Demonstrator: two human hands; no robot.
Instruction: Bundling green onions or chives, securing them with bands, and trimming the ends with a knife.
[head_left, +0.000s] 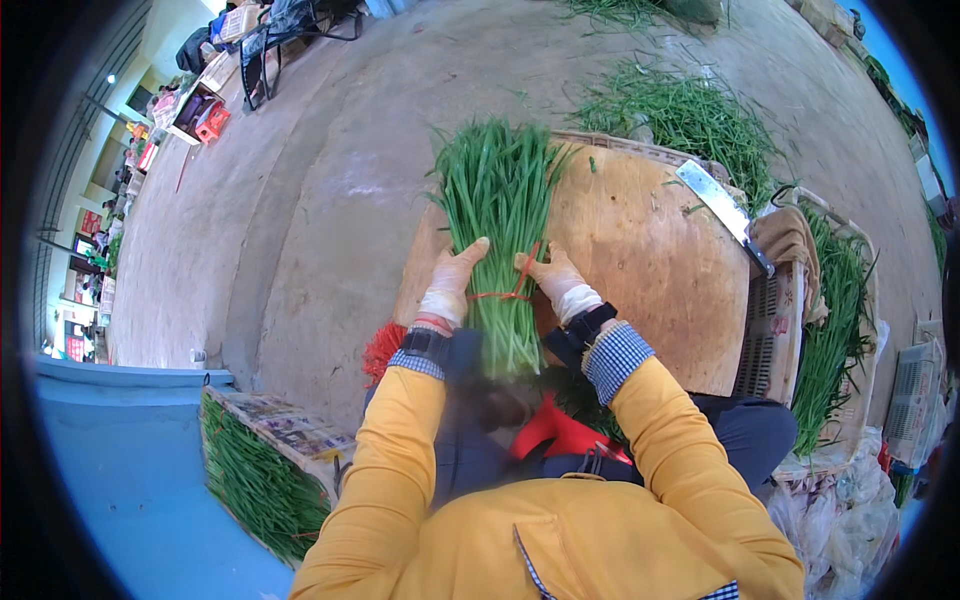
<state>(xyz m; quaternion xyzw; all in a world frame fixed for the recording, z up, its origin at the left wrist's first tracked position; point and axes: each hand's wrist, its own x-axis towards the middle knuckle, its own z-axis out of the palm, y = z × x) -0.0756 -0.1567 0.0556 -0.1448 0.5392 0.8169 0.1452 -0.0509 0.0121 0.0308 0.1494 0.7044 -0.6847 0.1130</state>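
Nearest, between the yellow sleeves, a red cloth [565, 432] lies by the person's lap, and to the left a crate of greens [262, 475] stands beside a blue surface [130, 440]. On the right, near, clear plastic bags [835, 515] hang in a crumpled mass. Beyond the lap, the pale cut ends of the green bundle [505, 205] point toward the person, and a red tie [500, 296] crosses its stalks just above them. The left hand [452, 280] has its grip closed around the bundle's left side, thumb laid over the stalks, a little farther out than the tie. The right hand [560, 280] has its grip closed on the opposite side, thumb tip on the stalks; a loose red strand rises past that thumb, and I cannot tell whether the fingers pinch it too. So the bundle lies between the two hands, its leafy part reaching well past both thumbs to the far side, over the left part of the wooden worktop [650, 265]. A bunch of red strings [384, 350] sits left of the left wrist. On the right stands a basket [772, 335] with a brown cloth [785, 240] over its corner, and a cleaver [713, 197] lies at the worktop's far right edge. Farther off, loose greens [680, 112] are heaped on the floor [380, 110].
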